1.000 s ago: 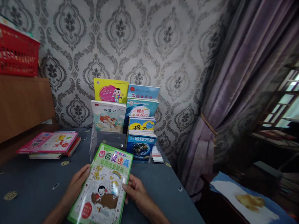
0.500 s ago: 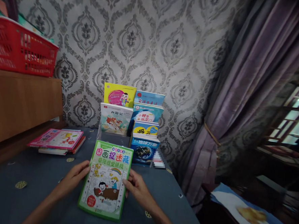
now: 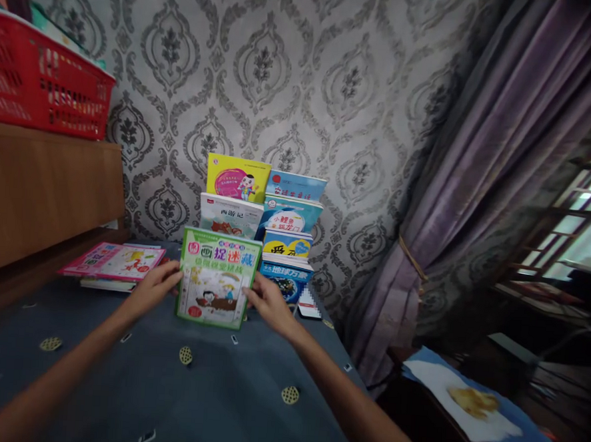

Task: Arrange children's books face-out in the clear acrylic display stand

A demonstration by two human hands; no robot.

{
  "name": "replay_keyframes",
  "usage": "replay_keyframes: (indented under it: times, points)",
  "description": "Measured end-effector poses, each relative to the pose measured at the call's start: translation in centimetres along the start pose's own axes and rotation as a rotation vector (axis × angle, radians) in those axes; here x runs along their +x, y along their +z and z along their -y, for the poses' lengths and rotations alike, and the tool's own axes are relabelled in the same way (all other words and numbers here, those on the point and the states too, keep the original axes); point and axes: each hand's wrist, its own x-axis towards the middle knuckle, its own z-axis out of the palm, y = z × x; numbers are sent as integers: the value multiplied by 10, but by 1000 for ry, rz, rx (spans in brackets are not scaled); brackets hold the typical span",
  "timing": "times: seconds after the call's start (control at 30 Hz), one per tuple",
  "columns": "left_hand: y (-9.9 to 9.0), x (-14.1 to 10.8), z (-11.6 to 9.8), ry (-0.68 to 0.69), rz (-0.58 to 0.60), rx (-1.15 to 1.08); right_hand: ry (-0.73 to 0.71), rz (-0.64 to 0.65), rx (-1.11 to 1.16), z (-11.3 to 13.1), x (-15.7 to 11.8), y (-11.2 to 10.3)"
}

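Note:
Between my two hands a green-bordered children's picture book (image 3: 216,283) stands nearly upright, its cover facing me. My left hand (image 3: 155,284) grips its left edge and my right hand (image 3: 270,303) grips its right edge, fingers partly hidden behind it. Just behind it, books stand in stepped rows: a white book (image 3: 230,216) with a red picture, a yellow book (image 3: 238,177) at the top left, a light blue book (image 3: 297,186), a teal book (image 3: 292,214), a yellow-and-blue book (image 3: 287,245), and a dark blue book (image 3: 286,280) with a globe. The held book covers the lower left of the rows.
A pink book (image 3: 113,261) tops a small pile on the dark patterned tablecloth (image 3: 116,370) at left. A red basket (image 3: 48,79) sits on a wooden cabinet (image 3: 46,199). A purple curtain (image 3: 459,158) hangs at right, above a blue-and-white cloth (image 3: 465,398) with something yellowish on it.
Both hands have carried the green book forward and up, away from me, and tilted it more upright. It now hides the lower part of the white book. The view has shifted slightly.

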Motion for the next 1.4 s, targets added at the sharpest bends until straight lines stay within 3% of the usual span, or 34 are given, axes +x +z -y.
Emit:
replay_keyframes:
  times: [0.23,0.4,0.83,1.4]
  points:
    - [-16,83,-40,214,-194,-31,-167,-168,-284,24,96,-41]
    - [-21,118,-59,386,-267,-35,-322,-305,-394,37,131,-62]
    - [-18,141,-37,377,-269,-4,-286,-346,-438,16,136,-58]
    - [-18,151,-28,374,-232,-31,-213,-349,-445,11,144,-59]
